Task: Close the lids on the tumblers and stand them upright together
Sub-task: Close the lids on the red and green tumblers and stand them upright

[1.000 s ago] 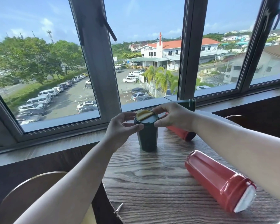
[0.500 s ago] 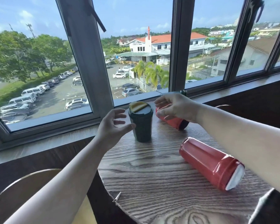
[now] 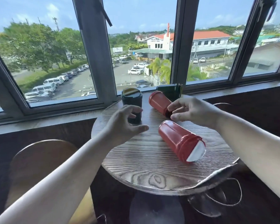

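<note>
table (image 3: 152, 168), round, under a window: upright green tumbler (image 3: 131, 102) at its far edge, left hand (image 3: 124, 125) hovering before it, fingers spread and empty. right hand (image 3: 191, 110), fingers loosely curled round nothing, is nearer both fallen ones: far red tumbler (image 3: 158, 101), dark lid end by that hand; near red tumbler (image 3: 178, 139) mid-table, base towards it, white lid towards the near right edge.

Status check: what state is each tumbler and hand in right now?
green tumbler: upright, lid on.
far red tumbler: lying on its side.
near red tumbler: lying on its side, lid on.
left hand: fingers spread, holding nothing.
right hand: relaxed beside far red tumbler, gripping nothing.
</note>
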Motion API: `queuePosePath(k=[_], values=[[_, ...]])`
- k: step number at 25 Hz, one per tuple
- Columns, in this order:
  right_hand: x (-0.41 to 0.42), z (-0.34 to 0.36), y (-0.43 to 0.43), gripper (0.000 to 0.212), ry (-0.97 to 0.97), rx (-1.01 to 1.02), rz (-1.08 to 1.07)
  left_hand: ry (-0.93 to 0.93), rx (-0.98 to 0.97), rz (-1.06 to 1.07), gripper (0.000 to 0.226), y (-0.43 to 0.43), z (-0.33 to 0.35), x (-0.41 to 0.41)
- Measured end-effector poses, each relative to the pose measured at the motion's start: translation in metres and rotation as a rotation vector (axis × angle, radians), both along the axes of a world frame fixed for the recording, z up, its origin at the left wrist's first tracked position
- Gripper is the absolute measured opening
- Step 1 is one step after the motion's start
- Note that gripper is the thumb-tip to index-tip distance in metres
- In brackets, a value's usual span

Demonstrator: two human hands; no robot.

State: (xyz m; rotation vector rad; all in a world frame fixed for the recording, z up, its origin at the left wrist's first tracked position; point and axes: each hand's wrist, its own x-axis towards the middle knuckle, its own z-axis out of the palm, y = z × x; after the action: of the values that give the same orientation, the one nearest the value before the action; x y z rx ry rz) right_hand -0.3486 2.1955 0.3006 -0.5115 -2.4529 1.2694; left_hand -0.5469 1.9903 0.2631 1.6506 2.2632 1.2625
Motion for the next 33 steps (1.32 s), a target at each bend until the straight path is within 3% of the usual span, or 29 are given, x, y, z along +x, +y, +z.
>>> queuePosePath(k=[6,11,19,24,31,33], values=[[0.072,-0.052,-0.008,0.030,0.172,-0.173,0.024,-0.042,-0.037,-0.149,0.073,0.009,-0.018,0.095],[0.099,-0.080,-0.018,0.045,0.254,-0.209,0.076,0.016,0.047,-0.031,0.050,0.014,-0.036,0.125],[0.083,-0.086,-0.018,0.033,0.366,-0.110,-0.036,-0.198,0.209,0.078,0.037,0.023,-0.045,0.134],[0.055,-0.050,-0.008,0.014,0.401,-0.158,-0.110,-0.324,0.231,0.130,0.023,0.037,-0.010,0.116],[0.006,-0.025,0.023,0.028,0.384,0.047,-0.207,-0.316,0.117,0.122,0.011,0.060,0.024,0.079],[0.004,-0.024,0.028,0.050,0.331,0.074,-0.141,-0.308,0.078,0.102,0.013,0.064,0.026,0.069]])
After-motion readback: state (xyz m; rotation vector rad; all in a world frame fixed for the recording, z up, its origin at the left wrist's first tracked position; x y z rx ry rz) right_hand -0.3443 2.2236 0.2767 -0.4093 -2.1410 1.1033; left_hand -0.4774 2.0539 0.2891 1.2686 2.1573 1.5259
